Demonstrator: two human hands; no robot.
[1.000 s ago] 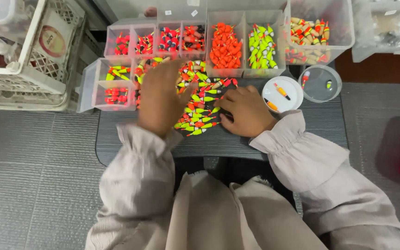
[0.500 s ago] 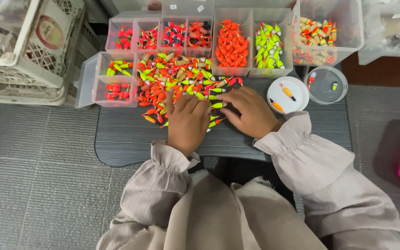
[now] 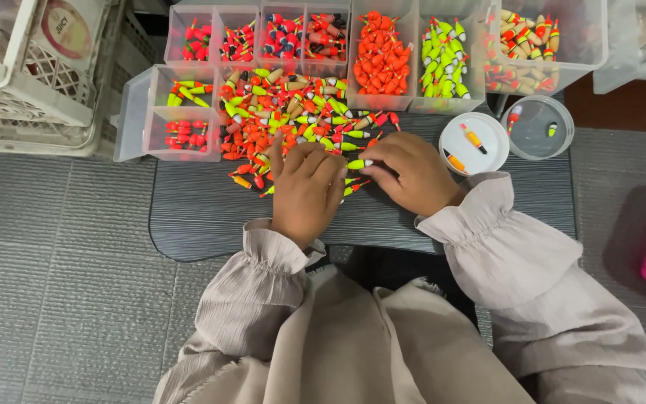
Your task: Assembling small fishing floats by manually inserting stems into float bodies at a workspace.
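A grey ribbed floor surrounds a dark ribbed board (image 3: 203, 217) where both hands work; the left hand (image 3: 304, 191) lies flat, fingers spread, on the near edge of a heap of small fishing floats (image 3: 293, 120); the right hand (image 3: 413, 173), just beside it, pinches a yellow-green float (image 3: 358, 164) at its fingertips; beyond the hands stand clear compartment boxes (image 3: 323, 37) of sorted floats; right of the right hand sit a white round lid (image 3: 475, 144) and a clear round tub (image 3: 537, 127); far left, a white crate (image 3: 31, 82) holds a round-labelled package (image 3: 65, 28).
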